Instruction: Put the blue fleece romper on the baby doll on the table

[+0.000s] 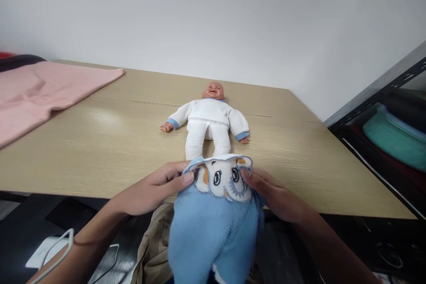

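Blue doll overalls (213, 226) with a white embroidered elephant face at the top hang between my hands over the table's front edge. My left hand (163, 186) pinches the upper left side, thumb on top. At the upper right side, my right hand (271, 191) grips the cloth beside the elephant's eye. Just beyond lies a baby doll (209, 117) on its back, head away from me, in a white top with blue cuffs. Its legs point toward me, and the overalls hide its feet.
The wooden table (116, 155) reaches back to a white wall. A pink cloth (43, 88) lies at the left. To the right stands a dark metal shelf (376, 111) holding folded cloths, one of them green (392, 137). A white cable (60, 255) runs by my left forearm.
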The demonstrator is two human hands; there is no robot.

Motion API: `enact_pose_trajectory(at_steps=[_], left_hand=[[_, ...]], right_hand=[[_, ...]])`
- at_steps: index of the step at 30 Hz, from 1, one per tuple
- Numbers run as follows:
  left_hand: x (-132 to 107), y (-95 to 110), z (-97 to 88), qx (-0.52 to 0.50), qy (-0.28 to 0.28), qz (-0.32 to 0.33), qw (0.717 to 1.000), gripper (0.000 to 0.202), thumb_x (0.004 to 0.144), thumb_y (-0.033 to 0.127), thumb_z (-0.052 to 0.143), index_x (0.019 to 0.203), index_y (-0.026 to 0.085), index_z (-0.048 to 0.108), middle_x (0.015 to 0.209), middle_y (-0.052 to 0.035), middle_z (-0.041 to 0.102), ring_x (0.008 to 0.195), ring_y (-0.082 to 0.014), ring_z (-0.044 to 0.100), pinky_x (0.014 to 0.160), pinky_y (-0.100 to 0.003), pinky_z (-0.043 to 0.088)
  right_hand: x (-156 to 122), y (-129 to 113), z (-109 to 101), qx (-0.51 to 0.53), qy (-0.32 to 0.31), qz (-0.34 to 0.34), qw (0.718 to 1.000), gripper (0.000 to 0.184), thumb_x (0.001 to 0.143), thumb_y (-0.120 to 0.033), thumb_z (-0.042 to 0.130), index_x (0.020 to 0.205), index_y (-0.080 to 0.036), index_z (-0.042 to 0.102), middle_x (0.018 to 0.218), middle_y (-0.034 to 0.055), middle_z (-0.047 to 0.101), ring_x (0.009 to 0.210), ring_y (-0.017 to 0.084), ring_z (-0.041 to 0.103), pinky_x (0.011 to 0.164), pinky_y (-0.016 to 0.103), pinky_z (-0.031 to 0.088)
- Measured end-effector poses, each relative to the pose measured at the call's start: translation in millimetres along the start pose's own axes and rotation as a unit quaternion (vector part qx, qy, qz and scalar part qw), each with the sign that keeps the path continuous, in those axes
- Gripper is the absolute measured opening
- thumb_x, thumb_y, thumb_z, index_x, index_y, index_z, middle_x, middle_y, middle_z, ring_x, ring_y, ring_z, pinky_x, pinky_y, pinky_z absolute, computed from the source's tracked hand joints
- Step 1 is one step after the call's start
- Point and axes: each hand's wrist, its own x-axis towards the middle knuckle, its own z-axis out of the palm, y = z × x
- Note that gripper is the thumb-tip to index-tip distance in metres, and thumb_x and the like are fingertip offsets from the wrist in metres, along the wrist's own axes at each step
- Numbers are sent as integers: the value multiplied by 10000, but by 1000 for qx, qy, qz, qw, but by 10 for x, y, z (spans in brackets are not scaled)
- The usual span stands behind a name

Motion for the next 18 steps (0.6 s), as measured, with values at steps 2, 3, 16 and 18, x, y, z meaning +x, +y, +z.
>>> enact_pose_trajectory(at_steps=[2,3,16,18], left_hand=[[13,60,-27,-15,-15,2,1000,557,996,680,764,1354,255,802,1298,-65,810,1156,-280,747,983,-329,631],[27,95,-43,-14,-38,2,999,531,953,648,831,1300,245,816,1231,-55,815,1082,-264,751,921,-308,635],[160,91,-83,-57,-61,37,996,373,1101,533,688,1361,281,780,1241,-43,787,1105,-224,716,970,-282,608],[168,176,-87,-50,-122,30,991,420,1020,608,766,1199,231,818,1061,-33,789,916,-209,710,814,-259,616]], right_hand=[[39,-53,-9,-11,6,-11,1000,677,1060,-780,590,1454,-255,756,1454,103,776,1398,329,681,1299,524,450],[54,-87,-11,-20,11,-14,1000,666,1067,-770,590,1489,-275,734,1503,95,751,1442,324,654,1320,520,426],[201,-242,26,-79,-87,-74,990,567,916,-521,896,1376,-216,767,1314,93,797,1289,314,715,1162,406,569],[199,-249,26,-70,-44,-74,994,482,990,-538,802,1345,-214,773,1325,101,793,1289,312,716,1180,424,559]])
